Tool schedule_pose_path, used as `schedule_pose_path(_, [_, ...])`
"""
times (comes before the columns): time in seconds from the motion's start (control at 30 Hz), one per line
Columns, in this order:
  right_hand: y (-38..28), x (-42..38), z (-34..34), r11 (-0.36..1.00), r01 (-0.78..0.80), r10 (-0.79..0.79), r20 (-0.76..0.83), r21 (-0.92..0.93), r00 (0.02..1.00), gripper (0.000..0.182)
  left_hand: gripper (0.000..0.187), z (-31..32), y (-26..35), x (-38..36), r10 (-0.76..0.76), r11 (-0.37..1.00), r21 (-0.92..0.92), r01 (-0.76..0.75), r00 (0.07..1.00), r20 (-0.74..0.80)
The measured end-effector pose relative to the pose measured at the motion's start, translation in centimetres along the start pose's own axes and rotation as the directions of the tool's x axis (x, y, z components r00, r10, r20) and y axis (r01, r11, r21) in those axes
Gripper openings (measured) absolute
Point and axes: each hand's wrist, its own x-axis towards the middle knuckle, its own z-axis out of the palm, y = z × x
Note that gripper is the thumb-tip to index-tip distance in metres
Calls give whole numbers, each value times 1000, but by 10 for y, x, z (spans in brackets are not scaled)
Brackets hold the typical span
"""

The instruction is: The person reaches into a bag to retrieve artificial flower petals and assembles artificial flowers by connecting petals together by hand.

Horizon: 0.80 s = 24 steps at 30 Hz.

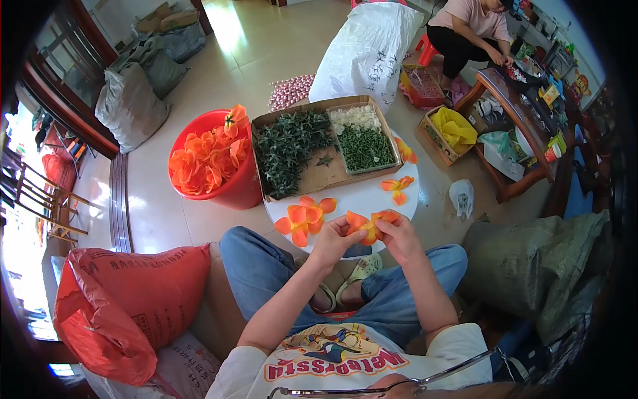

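Observation:
My left hand (pixel 331 241) and my right hand (pixel 401 237) pinch an orange and yellow artificial flower petal piece (pixel 364 226) from both sides, just over the near edge of the round white table (pixel 279 210). Just left of my hands, several flat orange petal pieces (pixel 299 225) lie on the table. Two more, a petal piece (pixel 397 189) and another petal piece (pixel 405 151), rest at its right side. Behind them a cardboard box (pixel 319 178) holds dark green leaf pieces (pixel 292 146) and a clear tray (pixel 362 171) of white and green small parts.
A red bucket (pixel 229 188) full of orange flowers stands left of the table. A red sack (pixel 133 292) lies at my left, a grey-green sack (pixel 531 266) at my right. Beyond are a white sack (pixel 362 53), pink beads (pixel 291 92) and a seated person (pixel 468 33) by a wooden table (pixel 515 100).

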Motion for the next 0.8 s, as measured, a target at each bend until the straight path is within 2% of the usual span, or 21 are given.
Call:
schedule_pose_path(0.1, [2, 1, 0, 993, -39, 42, -22, 109, 999, 13, 21, -6, 0, 1, 10, 1000, 23, -10, 1000, 16])
schedule_pose_path(0.23, [5, 3, -3, 990, -29, 37, -60, 141, 997, 14, 14, -15, -7, 7, 46, 999, 5, -45, 995, -93])
schedule_pose_path(0.27, [5, 2, -4, 996, 24, -18, -68, 85, 998, 13, 12, -16, -8, 8, 51, 999, -5, -52, 990, -133])
schedule_pose_path(0.33, [5, 0, -5, 991, 128, -130, -77, -28, 989, 10, 15, -18, -14, 8, 184, 981, 101, -164, 953, -240])
schedule_pose_path(0.37, [6, -2, -3, 964, 216, -231, -88, -158, 969, 10, 17, -19, -17, 8, 252, 964, 158, -214, 924, -286])
schedule_pose_path(0.4, [3, -7, 5, 912, 295, -331, -85, -286, 940, 10, 18, -19, -14, 6, 214, 973, 148, -178, 937, -278])
schedule_pose_path(0.43, [1, -10, 11, 838, 364, -425, -68, -408, 903, 11, 19, -20, -11, 2, 175, 980, 139, -141, 947, -270])
schedule_pose_path(0.47, [-1, -12, 11, 639, 490, -563, 73, -593, 823, 13, 21, -19, -7, -1, 136, 986, 130, -104, 956, -261])
schedule_pose_path(0.5, [-3, -14, 10, 382, 583, -646, 243, -717, 723, 15, 22, -16, -3, -4, 79, 994, 96, -60, 975, -207])
schedule_pose_path(0.53, [-5, -16, 11, 92, 633, -667, 425, -768, 612, 17, 24, -12, 1, -6, 22, 998, 65, -13, 988, -151])
schedule_pose_path(0.57, [-4, -19, 12, -50, 646, -635, 524, -761, 568, 19, 25, -8, 5, -9, -32, 999, 37, 35, 995, -92])
schedule_pose_path(0.63, [-2, -27, 16, -329, 645, -528, 701, -690, 480, 25, 27, 0, 14, -15, -30, 999, 20, 30, 999, -17])
schedule_pose_path(0.73, [0, -33, 22, -460, 632, -447, 778, -624, 443, 25, 28, 3, 18, -17, -29, 995, 100, 28, 999, 14])
schedule_pose_path(0.77, [-1, -33, 22, -454, 627, -458, 770, -633, 444, 26, 27, 3, 18, -18, -30, 989, 144, 28, 1000, 8])
schedule_pose_path(0.8, [-2, -33, 22, -447, 624, -470, 762, -641, 446, 27, 25, 0, 15, -17, -29, 994, 103, 27, 999, 18])
